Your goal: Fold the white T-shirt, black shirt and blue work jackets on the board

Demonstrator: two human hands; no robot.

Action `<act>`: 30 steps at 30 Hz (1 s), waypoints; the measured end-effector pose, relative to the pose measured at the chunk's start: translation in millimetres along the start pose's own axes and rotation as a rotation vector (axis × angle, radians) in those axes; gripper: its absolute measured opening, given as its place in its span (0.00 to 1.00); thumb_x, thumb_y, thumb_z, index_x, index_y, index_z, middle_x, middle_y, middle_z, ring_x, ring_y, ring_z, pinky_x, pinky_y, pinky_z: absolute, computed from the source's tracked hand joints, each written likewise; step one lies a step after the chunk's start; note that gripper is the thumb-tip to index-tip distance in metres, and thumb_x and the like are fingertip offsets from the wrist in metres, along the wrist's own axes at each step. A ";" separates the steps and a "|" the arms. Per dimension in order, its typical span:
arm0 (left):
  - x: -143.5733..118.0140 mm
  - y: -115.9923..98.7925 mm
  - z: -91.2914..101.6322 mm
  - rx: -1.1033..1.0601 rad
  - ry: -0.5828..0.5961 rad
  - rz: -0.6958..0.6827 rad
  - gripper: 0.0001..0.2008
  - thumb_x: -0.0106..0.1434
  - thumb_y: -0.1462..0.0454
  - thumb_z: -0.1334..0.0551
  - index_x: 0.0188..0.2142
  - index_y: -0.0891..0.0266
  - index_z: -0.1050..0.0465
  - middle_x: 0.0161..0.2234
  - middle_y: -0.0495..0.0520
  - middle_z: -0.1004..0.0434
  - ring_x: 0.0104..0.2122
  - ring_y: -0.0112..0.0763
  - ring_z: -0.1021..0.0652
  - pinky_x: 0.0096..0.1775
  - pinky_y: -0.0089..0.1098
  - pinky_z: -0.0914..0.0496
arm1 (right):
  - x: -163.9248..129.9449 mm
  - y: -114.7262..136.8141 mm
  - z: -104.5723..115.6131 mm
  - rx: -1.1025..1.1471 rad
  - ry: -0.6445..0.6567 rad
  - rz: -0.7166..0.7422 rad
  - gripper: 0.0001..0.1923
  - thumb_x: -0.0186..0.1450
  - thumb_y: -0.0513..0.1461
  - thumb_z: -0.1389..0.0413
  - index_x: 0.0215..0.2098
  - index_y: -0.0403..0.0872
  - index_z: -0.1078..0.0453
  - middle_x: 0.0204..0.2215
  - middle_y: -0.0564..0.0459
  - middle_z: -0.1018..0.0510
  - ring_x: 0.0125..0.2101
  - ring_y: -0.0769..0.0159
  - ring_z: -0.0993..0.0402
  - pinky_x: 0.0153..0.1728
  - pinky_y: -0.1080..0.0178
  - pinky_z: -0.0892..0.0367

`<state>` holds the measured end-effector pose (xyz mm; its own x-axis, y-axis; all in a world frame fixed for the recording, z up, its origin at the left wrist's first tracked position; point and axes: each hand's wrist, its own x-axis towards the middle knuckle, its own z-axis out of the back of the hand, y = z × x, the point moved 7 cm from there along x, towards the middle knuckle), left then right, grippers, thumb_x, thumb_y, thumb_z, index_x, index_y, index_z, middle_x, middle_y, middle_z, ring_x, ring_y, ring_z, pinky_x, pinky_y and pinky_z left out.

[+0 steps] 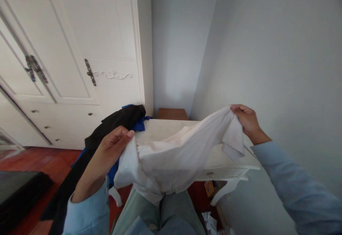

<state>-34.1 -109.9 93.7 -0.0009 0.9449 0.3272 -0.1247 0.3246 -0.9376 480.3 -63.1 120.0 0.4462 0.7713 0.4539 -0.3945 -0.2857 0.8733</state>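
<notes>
Both hands hold one white garment point(176, 156) up over a white surface point(165, 128) set against the wall. Left hand point(113, 146) is closed on the cloth's left edge, thumb pressed on top and fingers curled beneath; right hand point(245, 119) is closed around the opposite corner, raised a little higher, knuckles toward the wall. Between them the cloth sags in a loose swag, its lower part bunched and hanging down toward the person's lap.

To spread it well, the likely need is a firmer, evener pull: the two grips brought level and drawn apart until the slack middle goes flat, with each hand pinching a matching seam or corner rather than a gathered handful.

Counted: one white garment in hand; one dark pile of clothing point(120, 121), black with blue showing under it, lying on the surface's left end and trailing off toward the floor; one white wardrobe point(80, 49) behind, with three dark handles visible on its doors; one brown stool or box point(172, 113) in the corner.
</notes>
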 end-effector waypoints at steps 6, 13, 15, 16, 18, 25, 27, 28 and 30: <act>16.3 -44.3 -65.8 -0.645 -0.075 -0.028 0.17 0.55 0.53 0.29 0.29 0.60 0.33 0.24 0.46 0.27 0.24 0.26 0.26 0.28 0.27 0.30 | -3.0 25.1 -96.4 -0.105 0.218 0.042 0.21 0.50 0.51 0.32 0.35 0.48 0.27 0.40 0.47 0.20 0.41 0.58 0.25 0.45 0.55 0.31; 2.1 -82.4 -116.4 -0.648 -0.179 -0.383 0.12 0.65 0.56 0.35 0.30 0.59 0.33 0.52 0.55 0.24 0.53 0.37 0.24 0.50 0.38 0.29 | -141.4 134.7 -139.4 0.305 0.922 0.145 0.34 0.61 0.62 0.44 0.54 0.49 0.32 0.42 0.46 0.21 0.40 0.58 0.23 0.38 0.59 0.28; -9.1 -99.2 -128.4 -0.538 -0.159 -0.514 0.12 0.65 0.57 0.35 0.30 0.60 0.32 0.56 0.57 0.26 0.58 0.41 0.28 0.54 0.42 0.32 | -162.6 154.2 -137.5 0.243 0.979 0.226 0.37 0.55 0.58 0.35 0.57 0.54 0.33 0.49 0.48 0.22 0.47 0.53 0.25 0.43 0.57 0.28; -12.4 -106.6 -134.1 -0.490 -0.128 -0.565 0.12 0.65 0.57 0.35 0.30 0.60 0.32 0.57 0.58 0.27 0.59 0.43 0.28 0.55 0.44 0.32 | -166.3 159.5 -135.7 0.191 0.957 0.253 0.37 0.53 0.55 0.31 0.58 0.56 0.33 0.50 0.51 0.22 0.48 0.52 0.26 0.45 0.56 0.28; -13.6 -116.0 -139.1 -0.427 -0.083 -0.640 0.13 0.65 0.56 0.35 0.29 0.60 0.31 0.57 0.59 0.27 0.58 0.45 0.28 0.54 0.45 0.33 | -163.0 163.2 -128.8 0.110 0.849 0.244 0.30 0.54 0.50 0.31 0.54 0.58 0.29 0.46 0.54 0.20 0.45 0.53 0.24 0.43 0.57 0.28; 19.2 -50.4 -93.9 -0.482 -0.299 -0.565 0.12 0.65 0.55 0.36 0.42 0.58 0.31 0.54 0.59 0.28 0.42 0.32 0.21 0.46 0.37 0.29 | -127.2 170.0 -92.1 0.336 0.513 -0.073 0.15 0.53 0.46 0.33 0.38 0.50 0.22 0.29 0.53 0.19 0.27 0.63 0.24 0.26 0.64 0.30; 29.4 -16.4 -95.6 -0.460 -0.207 -0.511 0.20 0.59 0.53 0.31 0.46 0.57 0.31 0.55 0.59 0.29 0.44 0.33 0.22 0.48 0.36 0.29 | -119.8 181.7 -93.7 0.437 0.499 -0.137 0.14 0.51 0.43 0.32 0.36 0.50 0.22 0.27 0.55 0.19 0.25 0.64 0.25 0.25 0.66 0.30; 34.1 0.2 -104.8 -0.458 -0.071 -0.453 0.22 0.60 0.50 0.32 0.48 0.57 0.31 0.54 0.61 0.28 0.48 0.37 0.23 0.49 0.38 0.29 | -116.1 189.8 -97.0 0.477 0.510 -0.148 0.14 0.50 0.42 0.32 0.35 0.50 0.22 0.26 0.55 0.19 0.24 0.65 0.25 0.25 0.66 0.29; 32.4 24.1 -130.0 -0.510 0.281 -0.375 0.32 0.58 0.40 0.37 0.53 0.57 0.31 0.52 0.64 0.25 0.52 0.45 0.24 0.49 0.44 0.28 | -107.3 208.9 -104.5 0.522 0.549 -0.112 0.14 0.49 0.42 0.33 0.34 0.49 0.23 0.27 0.56 0.19 0.25 0.66 0.24 0.27 0.67 0.28</act>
<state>91.9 -66.1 66.5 0.2169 0.7179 0.6614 0.4156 0.5452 -0.7280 266.1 -146.1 235.3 -0.0557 0.9443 0.3243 0.1208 -0.3160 0.9410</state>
